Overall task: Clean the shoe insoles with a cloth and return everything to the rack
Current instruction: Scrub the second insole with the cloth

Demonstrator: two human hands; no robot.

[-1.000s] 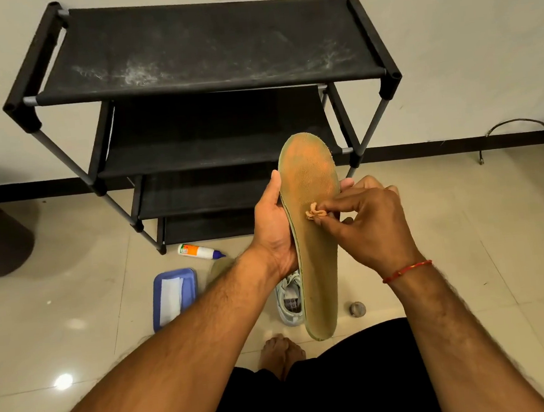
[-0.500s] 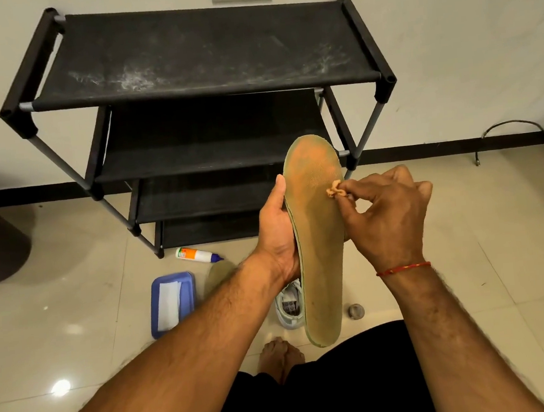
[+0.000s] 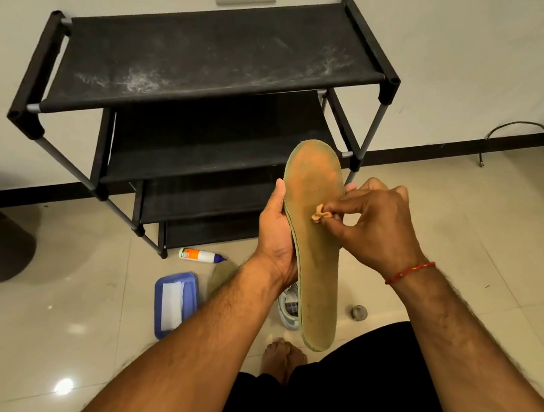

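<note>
Insole [image 3: 318, 251], tan with orange staining near the toe, held upright in front of the black shoe rack [image 3: 203, 56], toe end up; gripped along its left edge by the left hand [image 3: 275, 235], thumb on the near face. Small crumpled cloth [image 3: 319, 213] pinched between fingertips of the right hand [image 3: 377, 225] and pressed against the insole's middle face. On the floor [image 3: 76, 324] below: glue bottle [image 3: 199, 255], blue tray [image 3: 175, 303], light shoe [image 3: 288, 305] partly hidden behind the insole, small round cap [image 3: 359, 312].
</note>
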